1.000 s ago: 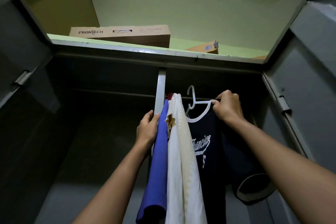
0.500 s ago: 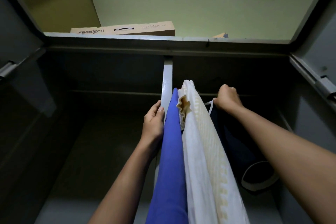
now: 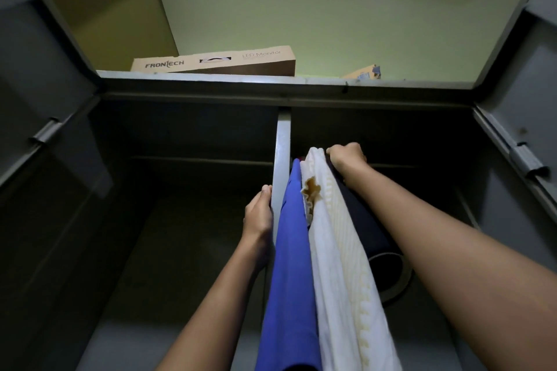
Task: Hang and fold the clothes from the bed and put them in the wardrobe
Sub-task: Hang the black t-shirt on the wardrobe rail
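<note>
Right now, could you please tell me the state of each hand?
Left hand: against the grey divider post, fingers hidden behind it; cannot tell.
Right hand: closed, gripping the top of the navy garment.

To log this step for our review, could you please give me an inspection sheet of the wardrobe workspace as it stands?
Surface: grey wardrobe, doors open, split by an upright divider.
Job's things: blue garment, white garment and dark garment hang side by side just right of the divider.
Clutter: nothing seen.
Hands: left hand lies against the divider, fingers hidden; right hand grips the dark garment's top near the rail.
Cables: nothing seen.
Surroundings: Frontech box and a smaller box on top of the wardrobe; green wall behind.
</note>
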Demonstrator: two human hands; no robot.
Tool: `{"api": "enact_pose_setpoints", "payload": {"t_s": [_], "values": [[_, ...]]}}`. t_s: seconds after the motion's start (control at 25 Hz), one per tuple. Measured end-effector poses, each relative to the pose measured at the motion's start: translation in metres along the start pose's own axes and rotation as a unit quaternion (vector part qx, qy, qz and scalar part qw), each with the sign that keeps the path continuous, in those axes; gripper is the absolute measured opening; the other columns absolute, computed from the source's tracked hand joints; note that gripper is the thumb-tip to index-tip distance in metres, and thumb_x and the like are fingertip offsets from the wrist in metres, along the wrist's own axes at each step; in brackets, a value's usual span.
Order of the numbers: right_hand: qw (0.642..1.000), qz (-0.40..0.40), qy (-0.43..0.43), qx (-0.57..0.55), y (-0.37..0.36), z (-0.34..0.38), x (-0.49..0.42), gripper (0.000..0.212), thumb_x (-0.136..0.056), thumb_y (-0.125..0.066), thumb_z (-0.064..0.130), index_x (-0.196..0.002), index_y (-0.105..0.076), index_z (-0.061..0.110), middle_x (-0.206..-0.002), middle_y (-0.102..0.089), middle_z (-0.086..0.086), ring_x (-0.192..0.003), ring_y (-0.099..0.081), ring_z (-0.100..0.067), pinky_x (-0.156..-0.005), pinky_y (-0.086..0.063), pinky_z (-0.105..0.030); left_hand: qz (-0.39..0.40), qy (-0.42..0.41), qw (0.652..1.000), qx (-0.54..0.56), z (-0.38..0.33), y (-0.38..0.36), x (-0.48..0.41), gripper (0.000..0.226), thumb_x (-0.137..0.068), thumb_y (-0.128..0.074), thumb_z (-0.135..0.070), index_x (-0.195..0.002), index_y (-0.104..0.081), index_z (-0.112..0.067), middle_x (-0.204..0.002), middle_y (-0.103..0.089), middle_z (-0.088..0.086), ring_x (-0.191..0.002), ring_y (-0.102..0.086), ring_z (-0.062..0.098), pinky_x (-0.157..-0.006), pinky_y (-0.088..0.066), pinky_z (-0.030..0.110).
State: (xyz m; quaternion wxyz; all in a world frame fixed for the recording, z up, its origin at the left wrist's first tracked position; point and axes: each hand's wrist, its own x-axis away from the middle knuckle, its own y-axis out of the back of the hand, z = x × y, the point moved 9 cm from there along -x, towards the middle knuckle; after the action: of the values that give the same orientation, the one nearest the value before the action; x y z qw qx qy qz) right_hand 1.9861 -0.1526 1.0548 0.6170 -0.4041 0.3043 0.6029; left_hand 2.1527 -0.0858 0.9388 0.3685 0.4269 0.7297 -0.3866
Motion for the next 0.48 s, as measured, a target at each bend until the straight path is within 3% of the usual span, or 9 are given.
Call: {"api": "enact_pose_setpoints", "payload": {"t_s": [0.12, 0.24, 0.36, 0.48], "values": [[0.996, 0.036, -0.058, -0.057, -0.004, -0.011, 0.017, 0.042, -0.088, -0.049, 0.029, -0.123, -0.052, 0.006, -0.124, -0.056, -0.017, -0.109, -0.057, -0.032, -0.090, -0.047, -0.040, -0.027, 0.051, 0.998, 0.021, -0.002, 0.001, 0.012, 0.035, -0.098, -0.035, -0.044, -0.089, -0.059, -0.020, -0.088, -0.066, 0.008, -0.080, -0.064, 0.021, -0.080, -0.052, 0.037], [0.993, 0.065, -0.089, -0.043, 0.003, -0.016, 0.041, 0.051, -0.088, -0.049, 0.042, -0.125, -0.054, 0.007, -0.123, -0.058, -0.017, -0.108, -0.057, -0.032, -0.095, -0.047, -0.041, -0.051, 0.062, 0.996, -0.033, -0.012, 0.000, 0.021, 0.047, -0.098, -0.034, -0.045, -0.113, -0.059, -0.008, -0.089, -0.064, 0.009, -0.080, -0.062, 0.022, -0.088, -0.050, 0.040], [0.987, 0.098, -0.126, -0.023, 0.014, -0.033, 0.073, 0.058, -0.090, -0.047, 0.049, -0.129, -0.049, 0.006, -0.124, -0.057, -0.016, -0.107, -0.057, -0.032, -0.095, -0.047, -0.041, -0.060, 0.081, 0.991, -0.087, -0.010, -0.002, 0.043, 0.052, -0.098, -0.032, -0.047, -0.128, -0.053, -0.010, -0.116, -0.061, 0.010, -0.110, -0.057, 0.029, -0.103, -0.041, 0.045], [0.980, 0.136, -0.144, 0.012, 0.020, -0.064, 0.113, 0.064, -0.087, -0.044, 0.056, -0.124, -0.055, 0.006, -0.120, -0.060, -0.016, -0.105, -0.060, -0.032, -0.096, -0.047, -0.046, -0.060, 0.086, 0.989, -0.101, -0.007, -0.005, 0.078, 0.051, -0.098, -0.034, -0.045, -0.139, -0.043, -0.016, -0.141, -0.043, -0.002, -0.132, -0.039, 0.026, -0.113, -0.028, 0.046]]}}
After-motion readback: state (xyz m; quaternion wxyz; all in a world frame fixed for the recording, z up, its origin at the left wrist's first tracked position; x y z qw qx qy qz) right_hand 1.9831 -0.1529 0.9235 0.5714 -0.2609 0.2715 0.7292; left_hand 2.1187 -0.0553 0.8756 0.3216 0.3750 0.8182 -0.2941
